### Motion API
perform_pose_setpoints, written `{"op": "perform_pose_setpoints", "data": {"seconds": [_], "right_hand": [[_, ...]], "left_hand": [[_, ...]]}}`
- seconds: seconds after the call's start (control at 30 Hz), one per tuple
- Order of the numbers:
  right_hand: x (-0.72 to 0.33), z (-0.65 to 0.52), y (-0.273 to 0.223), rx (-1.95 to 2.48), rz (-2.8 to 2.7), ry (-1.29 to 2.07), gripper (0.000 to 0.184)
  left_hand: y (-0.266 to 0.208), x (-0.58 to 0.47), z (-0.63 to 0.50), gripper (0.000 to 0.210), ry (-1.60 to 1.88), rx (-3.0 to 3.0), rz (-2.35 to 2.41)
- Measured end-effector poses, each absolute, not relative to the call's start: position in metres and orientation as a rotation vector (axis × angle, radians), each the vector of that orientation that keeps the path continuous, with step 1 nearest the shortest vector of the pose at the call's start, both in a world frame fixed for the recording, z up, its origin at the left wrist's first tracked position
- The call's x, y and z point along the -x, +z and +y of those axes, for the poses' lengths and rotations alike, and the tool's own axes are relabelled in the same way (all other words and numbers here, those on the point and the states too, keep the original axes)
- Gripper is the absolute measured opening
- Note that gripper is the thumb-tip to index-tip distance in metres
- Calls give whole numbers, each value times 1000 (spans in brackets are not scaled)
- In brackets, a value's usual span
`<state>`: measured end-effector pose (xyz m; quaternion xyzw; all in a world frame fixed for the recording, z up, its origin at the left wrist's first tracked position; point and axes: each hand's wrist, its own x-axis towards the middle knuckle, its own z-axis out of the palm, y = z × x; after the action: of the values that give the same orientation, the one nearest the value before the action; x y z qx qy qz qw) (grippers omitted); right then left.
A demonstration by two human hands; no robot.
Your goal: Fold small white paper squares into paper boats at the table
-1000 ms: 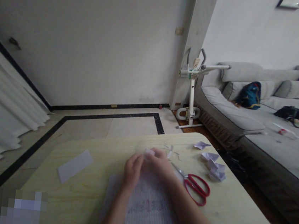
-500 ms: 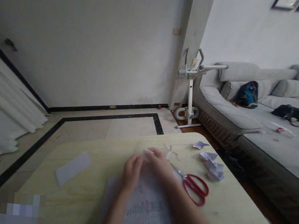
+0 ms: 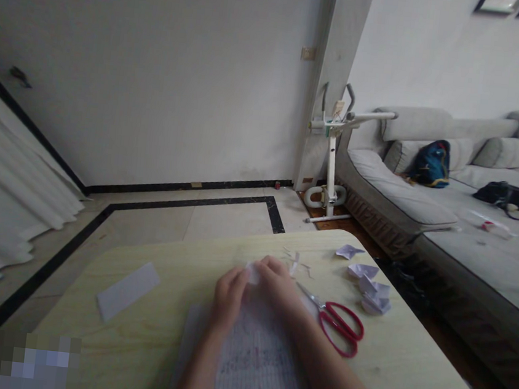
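Between my fingers is a small piece of white paper [image 3: 252, 273], mostly covered by my hands. My left hand [image 3: 229, 293] pinches its left side. My right hand [image 3: 275, 283] grips it from the right, fingers curled over it. Below my hands and forearms lies a lined sheet with writing [image 3: 255, 361]. Scissors with red handles [image 3: 340, 330] rest just right of my right forearm, blades pointing toward the paper scraps [image 3: 295, 263]. Several folded paper pieces [image 3: 374, 293] sit near the table's right edge.
A white paper strip [image 3: 127, 292] lies on the left of the wooden table [image 3: 155, 344]. Beyond the table's right edge stands a grey sofa [image 3: 488, 262] with a blue backpack [image 3: 432, 163] and a black bag [image 3: 512, 197]. White exercise equipment [image 3: 331, 165] stands by the wall.
Both hands stay together on the small paper, with only a slight shift of the right hand's fingers. The view has moved very slightly; the other things lie as before.
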<state>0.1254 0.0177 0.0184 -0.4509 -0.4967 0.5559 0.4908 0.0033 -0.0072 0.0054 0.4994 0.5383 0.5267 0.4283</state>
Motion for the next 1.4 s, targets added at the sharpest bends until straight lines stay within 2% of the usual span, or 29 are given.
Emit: {"op": "perform_pose_setpoints", "data": {"seconds": [0.53, 0.97, 1.2, 1.3, 1.4], "right_hand": [[-125, 19, 12, 1048, -1356, 1282, 18], [-127, 18, 16, 1070, -1292, 1276, 21], [-127, 20, 9, 1034, -1238, 1428, 17], [-125, 20, 8, 1074, -1215, 1421, 16], [-125, 19, 10, 1082, -1217, 1405, 17]], "left_hand": [[6, -4, -9, 25, 1247, -1309, 1297], [7, -5, -10, 30, 1255, -1257, 1313], [2, -3, -6, 31, 1377, -1185, 1359], [-5, -2, -4, 24, 1554, -1318, 1504], [-10, 0, 0, 29, 1732, -1594, 1582]]}}
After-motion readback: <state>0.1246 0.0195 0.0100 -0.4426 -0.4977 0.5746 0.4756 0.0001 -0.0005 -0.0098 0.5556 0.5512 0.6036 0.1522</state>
